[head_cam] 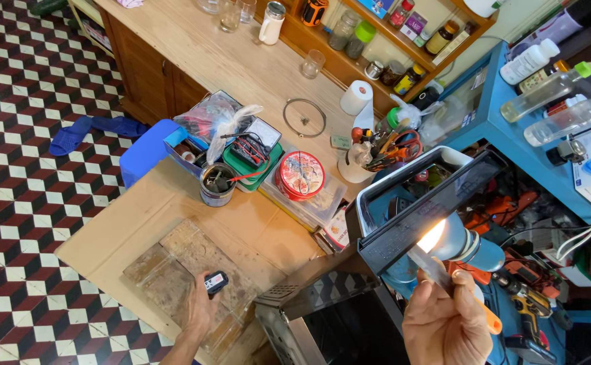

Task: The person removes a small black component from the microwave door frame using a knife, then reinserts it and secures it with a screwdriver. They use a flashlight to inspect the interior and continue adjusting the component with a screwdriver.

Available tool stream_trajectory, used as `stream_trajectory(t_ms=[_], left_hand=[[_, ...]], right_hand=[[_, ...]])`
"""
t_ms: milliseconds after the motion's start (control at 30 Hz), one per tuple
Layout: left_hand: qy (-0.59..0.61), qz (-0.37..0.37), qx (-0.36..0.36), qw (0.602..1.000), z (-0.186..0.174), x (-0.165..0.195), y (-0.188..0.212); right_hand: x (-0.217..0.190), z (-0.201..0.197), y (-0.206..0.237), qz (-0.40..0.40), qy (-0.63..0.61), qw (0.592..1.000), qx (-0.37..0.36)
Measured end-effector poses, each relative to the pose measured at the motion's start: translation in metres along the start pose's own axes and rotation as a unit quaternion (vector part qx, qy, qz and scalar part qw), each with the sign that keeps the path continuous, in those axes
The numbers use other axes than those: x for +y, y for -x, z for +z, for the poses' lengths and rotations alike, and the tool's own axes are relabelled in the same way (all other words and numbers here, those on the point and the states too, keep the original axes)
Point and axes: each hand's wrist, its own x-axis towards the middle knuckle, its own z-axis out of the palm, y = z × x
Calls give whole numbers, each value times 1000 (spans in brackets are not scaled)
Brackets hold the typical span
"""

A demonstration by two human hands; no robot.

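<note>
The head camera looks down on a busy work corner. The right hand [447,324] is low in the picture, near the right side. Its fingers are pinched around a thin grey strip [430,265] that points up and to the left. A small flame [432,236] burns at the top end of the strip, right beside the dark edge of a black and white plastic housing [420,203]. An orange handle [491,323] pokes out just beside this hand.

The left hand [201,311] is low and more to the left, over the brown tabletop [174,203]. Its fingers are curled around a small black lighter [215,282]. Under it lies a clear plastic sheet [174,270], flat on the tabletop.

Farther back on the tabletop stand a metal can [216,186] full of tools, a round red tin [301,174] on a clear box, and a black meter with red wires [251,150] in a green tray. A blue stool [148,149] sits beside the tabletop on the checkered floor [25,169]. A white cup [356,162] holds scissors and pliers. On the right, clear bottles [552,91] lie on a blue shelf [505,128].
</note>
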Motion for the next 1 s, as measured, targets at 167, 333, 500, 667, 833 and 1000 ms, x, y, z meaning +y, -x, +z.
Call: stream_trajectory(t_ms=[167,333,500,667,833,1000], left_hand=[[100,59,79,990,-20,43,5],[462,124,-174,861,-92,173,31],[515,103,-368,768,-155,294,94],[400,113,-374,829,-170,352,150],[392,134,-342,843,-147,376,186],[426,133,-267,854,-128,392,216]], right_hand=[[4,7,2,26,-30,999,-25],[-1,21,9,26,-36,999,-8],[-24,37,29,37,-31,999,-16],[-65,39,43,66,-28,997,-25],[-103,36,47,86,-31,995,-48],[-131,34,52,111,-53,991,-54]])
